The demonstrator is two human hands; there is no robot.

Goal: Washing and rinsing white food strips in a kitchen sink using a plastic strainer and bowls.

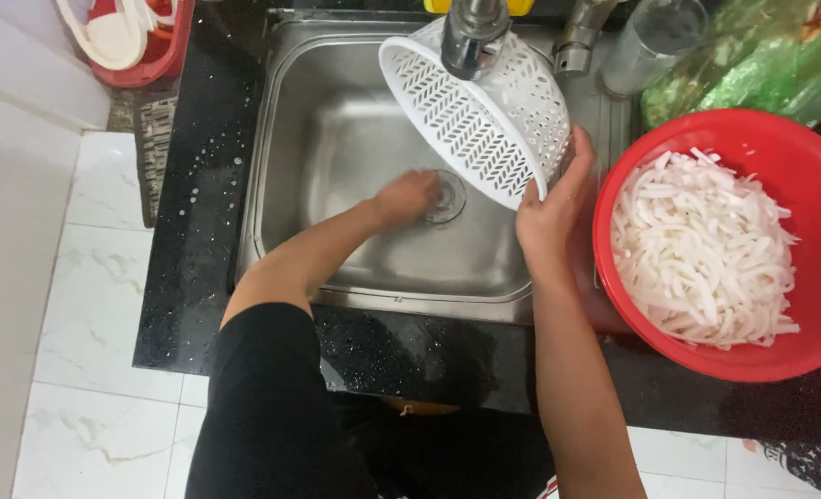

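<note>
Right hand (551,208) fingers clasp tilted white colander (480,106) rim (mouth faces left); left hand (406,197) curled, touching sink (336,139) drain (447,196). Red bowl (799,148) lies right.

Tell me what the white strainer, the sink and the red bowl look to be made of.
White strainer, held tilted by the right hand: likely moulded plastic, matte, with slotted cut-out walls. Sink, where the left hand rests at the drain: probably stainless steel, brushed grey with soft reflections. Red bowl: seemingly plastic, smooth and glossy, evenly coloured.
</note>
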